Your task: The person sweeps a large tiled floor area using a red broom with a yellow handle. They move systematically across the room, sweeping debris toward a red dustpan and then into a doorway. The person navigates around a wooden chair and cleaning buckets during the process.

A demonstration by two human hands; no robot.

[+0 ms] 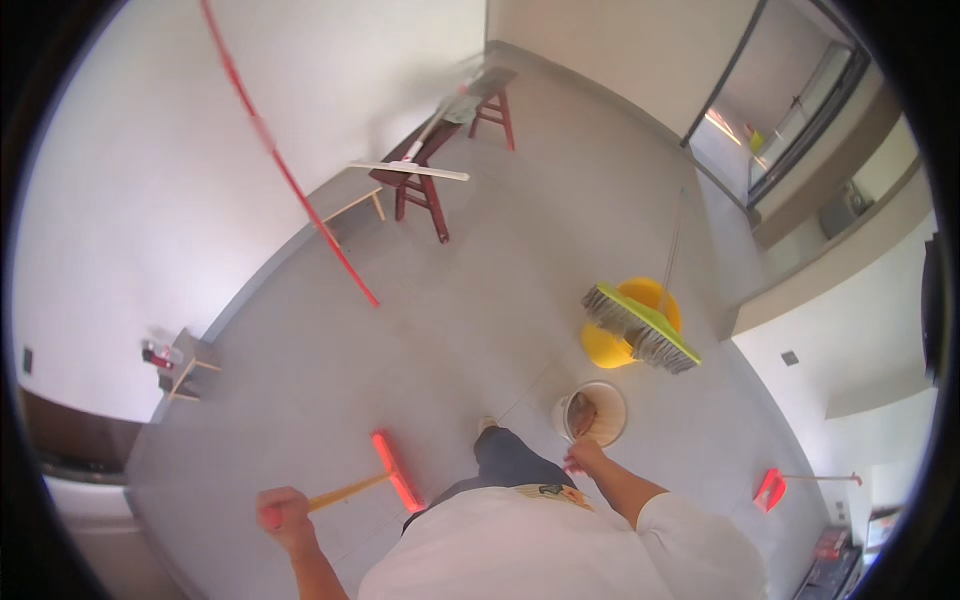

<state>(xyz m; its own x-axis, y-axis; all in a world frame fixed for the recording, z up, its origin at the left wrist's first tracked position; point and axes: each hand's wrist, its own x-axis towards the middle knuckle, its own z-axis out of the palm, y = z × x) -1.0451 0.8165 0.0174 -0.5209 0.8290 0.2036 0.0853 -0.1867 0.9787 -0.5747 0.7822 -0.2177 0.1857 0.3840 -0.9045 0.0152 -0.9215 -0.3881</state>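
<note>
My left hand grips the red-tipped end of a yellowish handle. This handle belongs to a broom with a long orange-red head, low over the grey floor to the left of my legs. My right hand is at the near rim of a white bucket, its fingers partly curled; whether it touches the rim or holds anything is unclear. Inside the bucket lies something brown. Just beyond stands a yellow bucket, with a green push broom with grey bristles across its top.
A dark-red wooden bench by the wall carries a white floor squeegee and a cloth. A red pole slants along the left wall. Small stools stand there too. At right is a red long-handled dustpan; a doorway opens beyond.
</note>
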